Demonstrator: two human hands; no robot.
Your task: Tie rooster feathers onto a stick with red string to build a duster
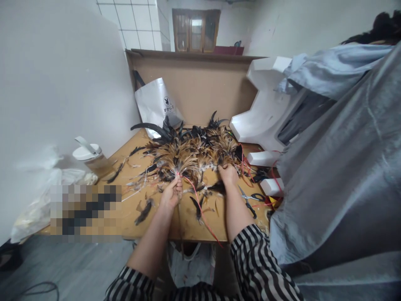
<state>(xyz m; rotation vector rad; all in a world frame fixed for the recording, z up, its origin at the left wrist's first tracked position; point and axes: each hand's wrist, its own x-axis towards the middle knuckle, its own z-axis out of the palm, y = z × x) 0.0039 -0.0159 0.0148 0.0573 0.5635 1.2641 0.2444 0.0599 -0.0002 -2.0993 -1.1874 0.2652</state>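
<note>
My left hand (172,193) is closed around a thin stick (179,219) whose top carries a fan of brown and black feathers (176,156), like a feather duster. Pink-red binding shows just above my fingers, and a loose red string (198,196) trails from it towards the table's front edge. My right hand (229,174) pinches at the near edge of a heap of brown and black feathers (219,142); its fingertips are among the feathers, and exactly what they grip is hard to see. A dark feather (218,187) lies just left of my right wrist.
Scissors (250,196) lie right of my right forearm. Loose feathers (144,211) are scattered on the wooden table (138,230). A lidded cup (94,156) stands left, a silver bag (155,100) behind. White foam (261,104) and grey cloth (338,159) border the right.
</note>
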